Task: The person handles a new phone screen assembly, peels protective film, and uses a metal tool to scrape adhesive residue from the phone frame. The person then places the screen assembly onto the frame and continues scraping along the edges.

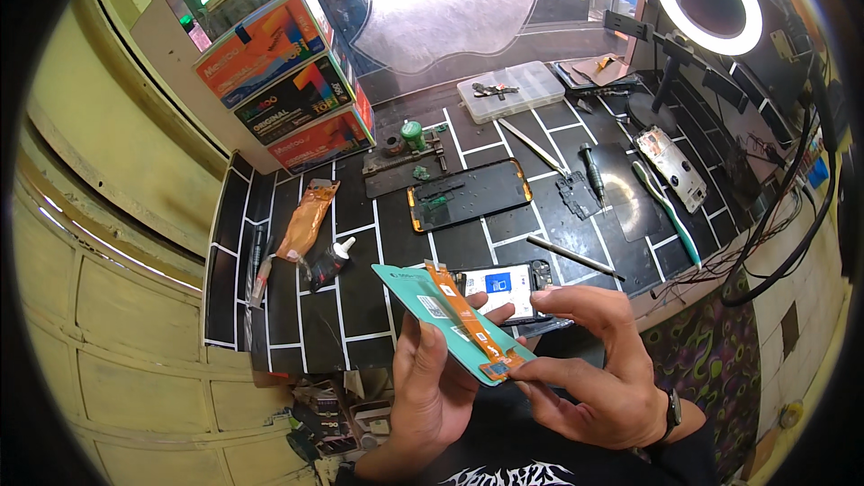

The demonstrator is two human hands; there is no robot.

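Note:
A phone screen panel [410, 299] with a teal backing film is held tilted above the near edge of the table. My left hand [425, 387] grips it from below, thumb along its left edge. An orange flex cable [463, 310] runs down the panel's back. My right hand [598, 373] has thumb and index finger closed on the cable's lower end at the panel's near corner; its other fingers are bent above. Behind the panel lies an opened phone [526, 281] with a white-and-blue battery, partly hidden by the panel and my fingers.
Farther back lies a dark phone frame [470, 195]. To the right are a screwdriver [592, 175], tweezers [533, 146], a metal rod [574, 256], a green toothbrush [666, 211] and a phone body [670, 168]. A glue bottle [328, 263] and stacked boxes [292, 81] stand left; cables [774, 252] hang right.

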